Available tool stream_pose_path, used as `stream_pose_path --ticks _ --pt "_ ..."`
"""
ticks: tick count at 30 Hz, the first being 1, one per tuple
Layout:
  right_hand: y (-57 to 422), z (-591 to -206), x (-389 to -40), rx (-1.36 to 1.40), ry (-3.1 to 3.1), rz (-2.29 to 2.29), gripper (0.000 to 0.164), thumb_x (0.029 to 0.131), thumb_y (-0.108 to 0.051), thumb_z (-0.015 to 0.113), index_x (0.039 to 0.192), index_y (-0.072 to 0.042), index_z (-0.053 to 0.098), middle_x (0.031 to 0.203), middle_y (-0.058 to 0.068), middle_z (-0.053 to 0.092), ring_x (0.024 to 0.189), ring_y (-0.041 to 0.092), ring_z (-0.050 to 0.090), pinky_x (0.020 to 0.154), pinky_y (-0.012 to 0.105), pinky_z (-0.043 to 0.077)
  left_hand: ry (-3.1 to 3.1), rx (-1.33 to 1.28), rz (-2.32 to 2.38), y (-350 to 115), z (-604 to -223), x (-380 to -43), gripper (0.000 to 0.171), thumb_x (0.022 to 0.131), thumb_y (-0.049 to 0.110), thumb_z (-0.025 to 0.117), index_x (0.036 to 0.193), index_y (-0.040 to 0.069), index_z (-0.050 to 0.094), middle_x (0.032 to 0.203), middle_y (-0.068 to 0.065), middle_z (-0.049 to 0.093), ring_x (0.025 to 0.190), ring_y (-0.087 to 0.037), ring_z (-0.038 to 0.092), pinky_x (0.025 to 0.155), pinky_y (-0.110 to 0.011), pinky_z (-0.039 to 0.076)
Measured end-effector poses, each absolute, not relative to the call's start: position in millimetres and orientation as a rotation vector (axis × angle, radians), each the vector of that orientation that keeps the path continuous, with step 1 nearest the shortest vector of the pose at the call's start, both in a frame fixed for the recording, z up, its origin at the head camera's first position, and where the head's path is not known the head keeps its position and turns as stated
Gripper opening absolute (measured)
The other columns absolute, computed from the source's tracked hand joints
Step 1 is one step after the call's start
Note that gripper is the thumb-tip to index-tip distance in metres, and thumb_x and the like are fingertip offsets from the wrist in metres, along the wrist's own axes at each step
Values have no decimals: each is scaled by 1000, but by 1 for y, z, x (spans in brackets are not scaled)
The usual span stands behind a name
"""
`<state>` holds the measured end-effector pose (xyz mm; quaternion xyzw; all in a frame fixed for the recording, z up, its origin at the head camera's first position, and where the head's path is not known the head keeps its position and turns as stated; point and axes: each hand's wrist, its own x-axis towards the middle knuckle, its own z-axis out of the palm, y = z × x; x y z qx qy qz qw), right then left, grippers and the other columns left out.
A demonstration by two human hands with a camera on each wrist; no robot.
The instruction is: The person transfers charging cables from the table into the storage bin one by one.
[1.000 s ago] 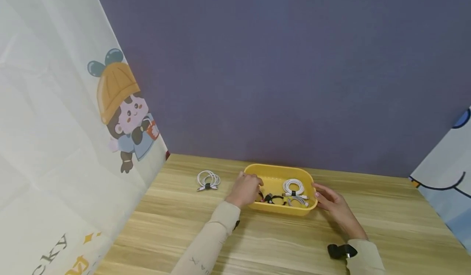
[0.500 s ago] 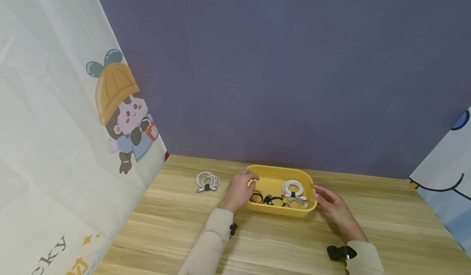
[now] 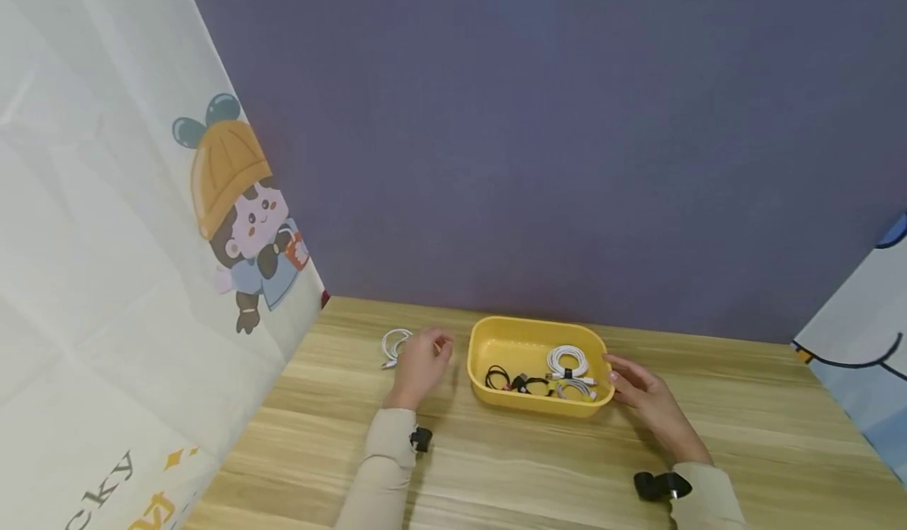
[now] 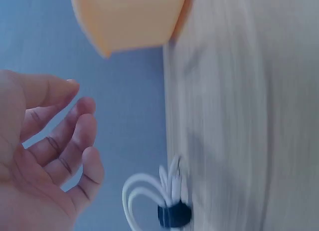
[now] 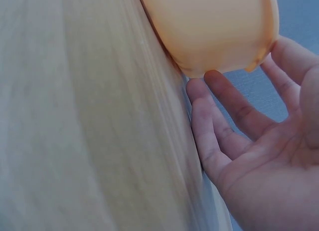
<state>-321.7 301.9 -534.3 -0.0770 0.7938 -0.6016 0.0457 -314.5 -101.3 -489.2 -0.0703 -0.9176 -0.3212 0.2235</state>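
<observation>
My left hand [image 3: 421, 365] is over the table between the yellow bin [image 3: 489, 397] and a coiled white cable [image 3: 394, 344], partly hiding that cable in the head view. Its fingers curve loosely around nothing. In the left wrist view, the white cable [image 4: 142, 183] has a black strap [image 4: 174, 214] around it, below the hand. My right hand [image 3: 648, 406] touches the bin's right end; in the right wrist view its fingertips rest against the bin wall [image 5: 214, 31]. Inside the bin are a white coiled cable [image 3: 567, 353], a grey one [image 3: 575, 389] and black cables [image 3: 497, 378].
The bin stands on a wood-grain table [image 3: 524, 467], near a dark blue-grey panel [image 3: 538, 160] along the back edge. A white sheet with a printed cartoon figure [image 3: 248, 231] borders the left; another printed sheet [image 3: 860, 349] borders the right.
My left hand has left the bin's left side and moved left toward the white cable on the table. My right hand has stayed at the bin's right end.
</observation>
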Motion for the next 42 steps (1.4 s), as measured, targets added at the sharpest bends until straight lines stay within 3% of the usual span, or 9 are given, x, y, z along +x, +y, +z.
stream_pose_path --ticks 5,11,21,31,42 --pt "302 -533 -321 -243 2418 -1835 61 105 -37 58 155 -6 42 152 27 44 107 -11 58 89 19 58 -2539 -51 -932 -123 -487 -312 11 94 10 68 99 9 77 81 -1 70 55 -6 52 49 -24 45" --pt "302 -533 -321 -268 2438 -1830 59 105 -35 58 154 -4 44 152 27 45 109 -13 57 88 18 57 -2572 94 -906 -144 -488 -309 9 95 14 68 94 10 77 80 -2 71 57 -12 56 50 -29 44" --pt "304 -537 -326 -261 2414 -1837 60 105 -36 58 154 -6 44 154 27 43 109 -13 56 89 18 57 -2640 190 -776 -156 -495 -310 15 86 5 69 98 8 78 88 -9 72 78 -25 66 66 -42 56" --pt "303 -539 -326 -255 2422 -1823 58 105 -35 57 155 -7 44 155 26 43 108 -16 54 89 18 57 -2737 174 -776 -158 -505 -309 29 81 2 79 109 12 80 124 -24 68 116 -48 63 90 -61 56" --pt "302 -540 -328 -250 2453 -1824 58 105 -36 58 153 -5 45 150 23 49 106 -15 56 87 18 57 -2736 173 -758 -158 -505 -308 38 76 -9 71 107 10 80 113 -19 73 107 -43 67 89 -58 57"
